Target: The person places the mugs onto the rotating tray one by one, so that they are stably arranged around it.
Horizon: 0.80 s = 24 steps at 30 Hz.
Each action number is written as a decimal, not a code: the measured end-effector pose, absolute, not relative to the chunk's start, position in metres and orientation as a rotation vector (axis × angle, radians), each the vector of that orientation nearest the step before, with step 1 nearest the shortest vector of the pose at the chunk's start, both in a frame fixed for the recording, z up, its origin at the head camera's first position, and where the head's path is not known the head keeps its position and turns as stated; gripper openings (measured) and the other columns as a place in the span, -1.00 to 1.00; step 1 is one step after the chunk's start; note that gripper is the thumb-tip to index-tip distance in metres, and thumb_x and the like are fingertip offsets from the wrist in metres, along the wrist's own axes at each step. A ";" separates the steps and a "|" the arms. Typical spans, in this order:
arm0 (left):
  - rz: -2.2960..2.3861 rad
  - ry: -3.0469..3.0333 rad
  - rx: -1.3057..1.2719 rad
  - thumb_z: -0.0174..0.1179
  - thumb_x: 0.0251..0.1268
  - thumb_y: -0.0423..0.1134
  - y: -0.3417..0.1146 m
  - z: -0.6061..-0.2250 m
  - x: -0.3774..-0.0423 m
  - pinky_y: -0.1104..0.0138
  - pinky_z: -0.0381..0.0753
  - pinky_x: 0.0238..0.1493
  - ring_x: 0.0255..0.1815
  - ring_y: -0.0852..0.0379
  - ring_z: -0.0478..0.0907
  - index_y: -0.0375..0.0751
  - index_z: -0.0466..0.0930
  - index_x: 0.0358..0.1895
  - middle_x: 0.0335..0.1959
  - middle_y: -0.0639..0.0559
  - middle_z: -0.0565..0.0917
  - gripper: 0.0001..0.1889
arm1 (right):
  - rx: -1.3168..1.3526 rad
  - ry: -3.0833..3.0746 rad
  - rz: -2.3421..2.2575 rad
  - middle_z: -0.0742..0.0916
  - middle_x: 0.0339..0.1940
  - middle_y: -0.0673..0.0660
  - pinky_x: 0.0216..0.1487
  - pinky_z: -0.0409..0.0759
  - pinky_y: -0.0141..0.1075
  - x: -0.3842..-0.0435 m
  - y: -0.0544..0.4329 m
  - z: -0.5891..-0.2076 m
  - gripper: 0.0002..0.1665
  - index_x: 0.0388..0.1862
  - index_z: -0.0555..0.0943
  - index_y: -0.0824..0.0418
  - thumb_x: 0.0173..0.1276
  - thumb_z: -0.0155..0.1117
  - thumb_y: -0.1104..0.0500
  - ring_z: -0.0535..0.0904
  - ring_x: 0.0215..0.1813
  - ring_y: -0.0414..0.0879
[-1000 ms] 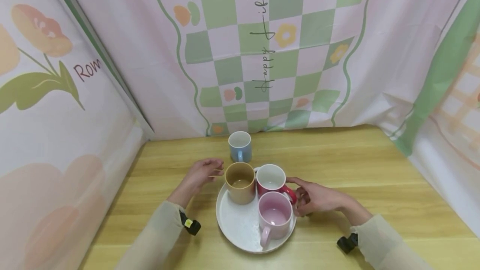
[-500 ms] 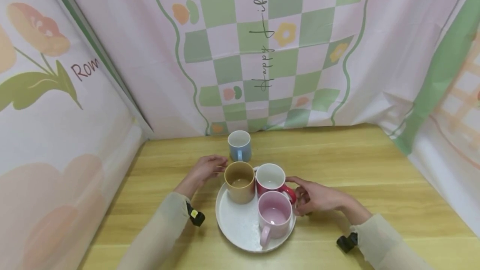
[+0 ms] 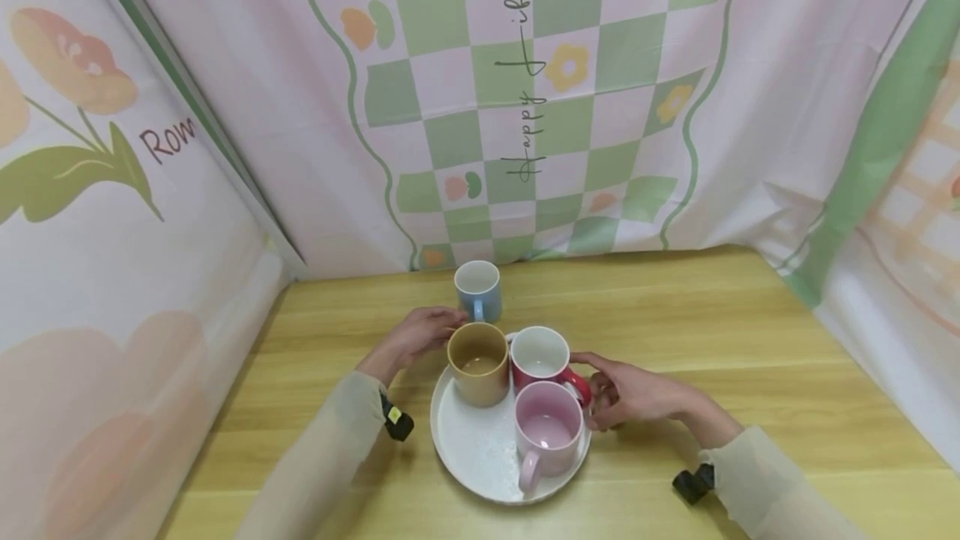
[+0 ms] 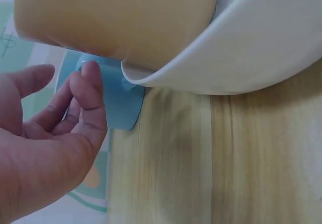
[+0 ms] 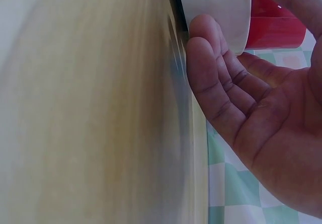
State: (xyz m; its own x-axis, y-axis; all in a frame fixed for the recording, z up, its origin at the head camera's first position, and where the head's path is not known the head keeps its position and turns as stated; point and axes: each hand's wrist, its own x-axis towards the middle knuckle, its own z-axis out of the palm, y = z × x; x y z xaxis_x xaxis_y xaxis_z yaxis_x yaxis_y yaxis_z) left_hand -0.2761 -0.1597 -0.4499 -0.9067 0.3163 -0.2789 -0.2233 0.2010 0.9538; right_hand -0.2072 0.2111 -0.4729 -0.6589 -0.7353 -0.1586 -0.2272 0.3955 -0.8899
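Note:
A round white plate [image 3: 468,457] with a raised rim bears a tan mug [image 3: 483,388], a red mug [image 3: 527,379] with a white inside, and a pink mug [image 3: 557,458]. Just behind it on the table stands a light blue mug [image 3: 491,305]. My left hand [image 3: 416,335] is beside the tan mug, fingertips near the blue mug's handle. In the left wrist view, its loosely bent fingers [image 4: 90,100] hold nothing. My right hand [image 3: 643,394] is by the red mug's handle; in the right wrist view its fingers [image 5: 204,65] lie against the plate's side [image 5: 221,15], thumb near the red mug [image 5: 276,30].
The wooden table [image 3: 660,307] ends at a checked curtain [image 3: 562,132] at the back. Printed cloth walls [image 3: 150,273] stand on the left and right. Black wrist cameras [image 3: 693,484] sit on both sleeves.
My left hand has moved right and slightly away, toward the blue mug's handle. The right hand, the plate and the mugs stay where they were.

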 end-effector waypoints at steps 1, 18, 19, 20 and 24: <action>1.744 2.062 0.104 0.01 0.56 -0.21 -0.159 -0.450 -0.277 0.07 0.55 0.39 0.25 -0.12 0.59 -0.42 0.47 0.29 0.28 -0.31 0.57 -0.59 | -0.821 2.117 -1.224 0.66 -0.21 0.18 -0.36 0.75 -0.27 -0.207 0.211 -0.473 0.12 0.57 0.01 0.28 0.19 0.48 0.21 0.65 -0.29 -0.07; 1.714 2.008 0.128 0.00 0.56 -0.21 -0.149 -0.460 -0.291 0.13 0.60 0.33 0.27 -0.04 0.58 -0.39 0.46 0.30 0.30 -0.26 0.56 -0.59 | -0.812 2.122 -1.219 0.67 -0.19 0.18 -0.34 0.75 -0.28 -0.207 0.211 -0.472 0.15 0.59 0.00 0.27 0.18 0.50 0.20 0.66 -0.27 -0.08; 1.709 2.011 0.133 -0.01 0.56 -0.21 -0.148 -0.460 -0.291 0.13 0.59 0.33 0.27 -0.03 0.57 -0.39 0.46 0.30 0.31 -0.27 0.56 -0.59 | -0.808 2.122 -1.218 0.67 -0.19 0.18 -0.34 0.75 -0.27 -0.207 0.211 -0.472 0.15 0.59 0.00 0.27 0.17 0.50 0.20 0.66 -0.27 -0.07; 1.707 2.011 0.138 -0.02 0.56 -0.22 -0.148 -0.460 -0.291 0.13 0.59 0.34 0.27 -0.03 0.57 -0.40 0.46 0.30 0.31 -0.27 0.55 -0.59 | -0.804 2.122 -1.218 0.67 -0.19 0.18 -0.34 0.75 -0.27 -0.207 0.211 -0.472 0.15 0.59 0.00 0.27 0.17 0.50 0.20 0.66 -0.26 -0.07; 1.704 2.013 0.131 -0.03 0.56 -0.24 -0.145 -0.461 -0.292 0.10 0.54 0.38 0.31 -0.07 0.53 -0.40 0.44 0.32 0.33 -0.29 0.53 -0.59 | -0.794 2.123 -1.214 0.67 -0.19 0.18 -0.34 0.76 -0.25 -0.207 0.211 -0.471 0.15 0.59 0.00 0.25 0.17 0.49 0.20 0.66 -0.27 -0.07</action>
State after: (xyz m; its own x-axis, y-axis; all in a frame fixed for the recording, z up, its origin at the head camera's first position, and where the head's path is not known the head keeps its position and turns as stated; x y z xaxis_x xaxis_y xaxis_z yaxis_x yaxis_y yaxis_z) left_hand -0.2919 -0.1449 -0.4605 -0.8724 0.3811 -0.3060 -0.2387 0.2140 0.9472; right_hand -0.2067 0.2112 -0.4710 -0.6662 -0.7244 -0.1771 -0.2146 0.4136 -0.8848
